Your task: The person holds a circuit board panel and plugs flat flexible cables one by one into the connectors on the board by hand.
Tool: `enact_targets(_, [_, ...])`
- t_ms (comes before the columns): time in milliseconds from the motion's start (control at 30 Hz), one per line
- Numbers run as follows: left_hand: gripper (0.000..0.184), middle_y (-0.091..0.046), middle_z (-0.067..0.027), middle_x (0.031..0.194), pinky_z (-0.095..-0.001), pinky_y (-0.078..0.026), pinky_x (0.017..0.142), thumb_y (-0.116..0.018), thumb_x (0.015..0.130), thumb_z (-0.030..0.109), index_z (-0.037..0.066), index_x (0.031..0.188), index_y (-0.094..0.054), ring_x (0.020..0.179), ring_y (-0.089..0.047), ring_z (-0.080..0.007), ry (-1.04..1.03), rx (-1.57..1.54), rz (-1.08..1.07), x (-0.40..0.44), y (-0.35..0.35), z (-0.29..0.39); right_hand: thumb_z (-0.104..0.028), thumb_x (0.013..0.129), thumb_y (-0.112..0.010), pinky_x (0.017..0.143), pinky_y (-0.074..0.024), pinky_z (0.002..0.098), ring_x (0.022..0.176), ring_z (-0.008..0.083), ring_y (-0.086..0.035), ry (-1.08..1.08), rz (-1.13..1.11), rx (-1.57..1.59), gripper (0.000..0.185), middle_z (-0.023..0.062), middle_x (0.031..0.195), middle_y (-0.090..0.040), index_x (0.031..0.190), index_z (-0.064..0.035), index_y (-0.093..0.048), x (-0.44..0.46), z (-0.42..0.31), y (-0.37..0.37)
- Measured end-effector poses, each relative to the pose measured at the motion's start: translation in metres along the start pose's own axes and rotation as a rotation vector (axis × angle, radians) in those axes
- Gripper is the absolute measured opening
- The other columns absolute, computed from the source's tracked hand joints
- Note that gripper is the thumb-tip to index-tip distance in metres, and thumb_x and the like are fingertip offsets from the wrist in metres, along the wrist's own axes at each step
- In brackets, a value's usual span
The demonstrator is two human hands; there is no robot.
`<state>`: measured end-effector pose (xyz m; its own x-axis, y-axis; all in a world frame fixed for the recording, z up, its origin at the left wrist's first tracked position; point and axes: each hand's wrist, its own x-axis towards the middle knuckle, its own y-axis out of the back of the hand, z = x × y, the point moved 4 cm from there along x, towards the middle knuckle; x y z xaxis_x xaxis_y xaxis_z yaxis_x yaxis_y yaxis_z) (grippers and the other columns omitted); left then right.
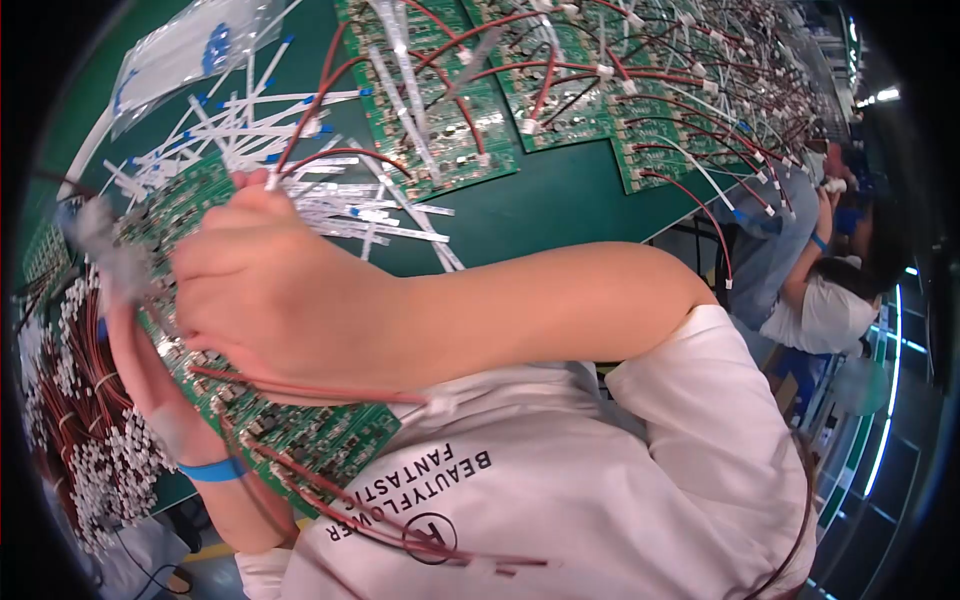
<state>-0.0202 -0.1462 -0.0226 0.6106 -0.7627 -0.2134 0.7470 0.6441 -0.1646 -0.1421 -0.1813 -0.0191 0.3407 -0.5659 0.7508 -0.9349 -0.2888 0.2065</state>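
Circuit board (345,437) lies beneath curled right hand (250,280); left hand (138,350) alongside; both grips unclear.

My white shirt (560,490) carries the readable print at this workbench, its lettering upside down to the camera between six and seven o'clock. "BEAUTYFLOWER" (425,492) runs in black capitals, slanting from its first letter toward eight o'clock. Alongside it, on the twelve o'clock side, "FANTASTIC" (400,477) stands in the same black capitals. Near six o'clock, a black ring (430,537) encloses a single letter, R or K; I cannot tell which. Blurred red wires (470,556) cross the ring and part of the lettering. Toward ten o'clock, my white ribbon cables (400,225) bear fine dark print, too small to read.
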Motion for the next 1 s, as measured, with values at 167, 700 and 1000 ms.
enact_targets(167, [0.038,-0.051,-0.0091,0.121,-0.0285,-0.039,0.094,-0.035,0.097,0.023,0.001,0.128,-0.042,0.106,-0.052,-0.0158,-0.101,0.029,0.063,0.006,0.009,-0.003,-0.015,0.069,-0.061,0.086,-0.0308,0.0538,0.083,0.0268,-0.048,-0.035,-0.061,-0.029,0.007,0.0052,0.074,-0.050,0.063,-0.0100,-0.061,0.002,-0.001,0.007])
enact_targets(700, [0.037,-0.049,-0.0040,0.125,-0.0254,-0.035,0.097,-0.034,0.098,0.017,0.002,0.131,-0.040,0.110,-0.047,-0.0113,-0.135,-0.021,0.136,0.015,0.008,-0.002,-0.014,0.069,-0.065,0.074,-0.0367,0.0417,0.078,0.0240,-0.052,0.036,-0.183,-0.150,0.005,0.0036,0.076,-0.052,0.072,-0.0095,-0.064,0.009,-0.004,0.014])
enact_targets(1000, [0.053,-0.036,-0.0115,0.139,-0.0335,-0.027,0.107,-0.036,0.095,0.031,0.000,0.137,-0.030,0.126,-0.035,-0.0199,0.177,-0.373,-0.036,0.019,0.011,-0.003,-0.013,0.068,-0.070,0.091,-0.0377,0.0434,0.092,0.0269,-0.056,0.108,-0.069,0.104,0.024,0.0088,0.091,-0.059,0.087,-0.0038,-0.060,0.012,-0.010,0.019])
